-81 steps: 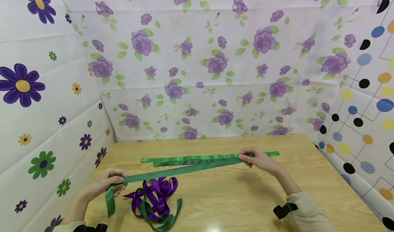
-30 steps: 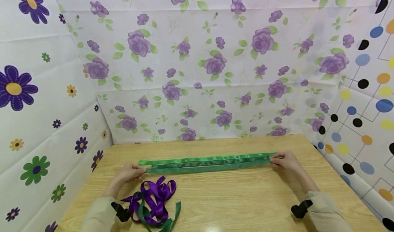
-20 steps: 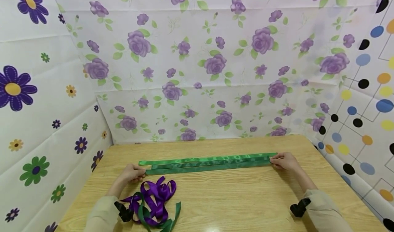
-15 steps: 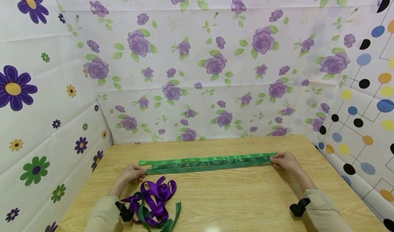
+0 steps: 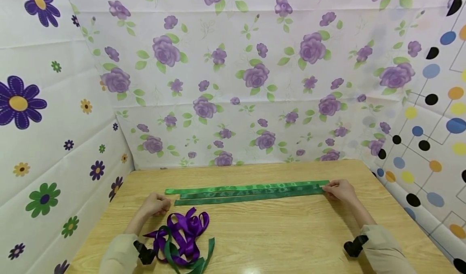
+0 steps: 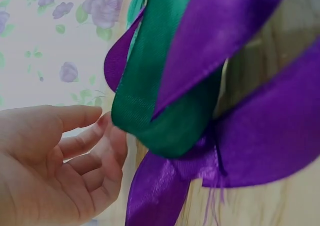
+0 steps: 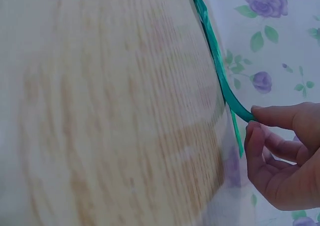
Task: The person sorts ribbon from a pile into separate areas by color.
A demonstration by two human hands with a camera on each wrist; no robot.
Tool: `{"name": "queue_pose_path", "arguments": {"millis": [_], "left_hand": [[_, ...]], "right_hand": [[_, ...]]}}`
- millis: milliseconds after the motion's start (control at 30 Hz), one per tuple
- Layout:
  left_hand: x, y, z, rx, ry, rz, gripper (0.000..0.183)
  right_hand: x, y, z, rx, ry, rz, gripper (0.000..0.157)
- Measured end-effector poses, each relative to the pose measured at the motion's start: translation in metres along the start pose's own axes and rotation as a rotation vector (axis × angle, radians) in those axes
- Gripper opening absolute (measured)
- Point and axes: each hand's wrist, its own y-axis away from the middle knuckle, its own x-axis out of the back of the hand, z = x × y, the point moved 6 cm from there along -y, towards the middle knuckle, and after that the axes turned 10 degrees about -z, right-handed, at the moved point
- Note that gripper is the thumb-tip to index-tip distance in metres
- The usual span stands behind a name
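Three green ribbons lie side by side across the table: a bright green ribbon (image 5: 204, 189) at the back, a darker ribbon (image 5: 214, 194) in the middle, and a dark green ribbon (image 5: 211, 201) nearest me. My right hand (image 5: 341, 190) pinches the right end of the nearest ribbon between thumb and fingertip; in the right wrist view that ribbon (image 7: 229, 93) bends up to the fingers. Just off its left end is my left hand (image 5: 155, 205), loosely curled and holding nothing. In the left wrist view, the pile's loops overlap the area beside the fingertips.
A tangled purple ribbon (image 5: 189, 245) lies at the front left by the left forearm, with another dark green ribbon (image 5: 209, 249) looped through it. Flowered cloth (image 5: 233, 136) hangs behind the wooden table (image 5: 276, 233), with patterned cloths at both sides.
The nearest green ribbon was lowered and stretched straight beside the other two. My left hand has let go of its left end and drawn slightly left. The right hand keeps its pinch.
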Motion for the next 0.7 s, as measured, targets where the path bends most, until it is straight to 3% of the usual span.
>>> {"name": "queue_pose_path", "arguments": {"millis": [167,300,433,700], "left_hand": [[-0.002,0.011,0.004,-0.031,-0.022,-0.063,0.026],[0.0,0.023,0.008,-0.044,-0.028,-0.119,0.027],[0.002,0.034,0.014,-0.111,-0.045,-0.196,0.029],[-0.004,0.051,0.014,-0.127,-0.003,-0.401,0.033]], "right_hand": [[0.004,0.005,-0.005,0.039,0.056,0.07,0.026],[0.01,0.015,-0.021,0.122,0.185,0.192,0.027],[0.011,0.021,-0.035,0.185,0.263,0.286,0.024],[-0.003,0.024,-0.056,0.282,0.273,0.251,0.022]]}}
